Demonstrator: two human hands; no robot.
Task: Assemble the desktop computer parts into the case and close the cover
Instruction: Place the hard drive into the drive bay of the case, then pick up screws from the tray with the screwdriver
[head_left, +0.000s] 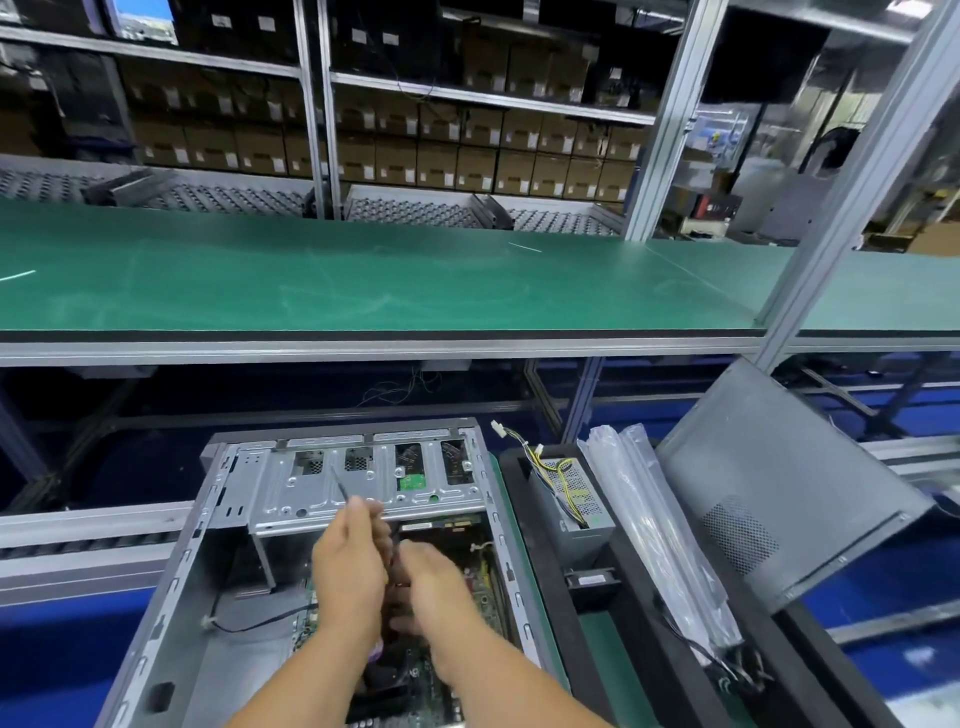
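Computer case (332, 561) lies open on its side at the bottom of the view, on a low surface (613, 660) with a green mat, its open face turned up. Both hands reach down into it from the near edge, side by side over the circuit board (467, 587) on the case floor.

The left hand (350, 566) is curled round a thin tool, probably a screwdriver (340, 486), whose slim shaft sticks up and away past the fingertips toward the metal drive cage (363, 483) at the far end of the case. The right hand (431, 582) is just beside the left, almost touching it, fingers bent downward over the board. Motion blur and the angle hide the fingertips, so I cannot tell whether this hand holds anything or only rests on the board.

To the right of the case, in a black tray (550, 535), stands a grey power supply (571, 504) with yellow and black wires (540, 457) rising from it. Clear plastic bags (654, 519) lie next to it. Farther right, the grey side cover (779, 483) leans tilted, well apart from the case. A long green workbench (363, 280) runs across the middle of the view, with shelves of cardboard boxes (467, 150) behind it.
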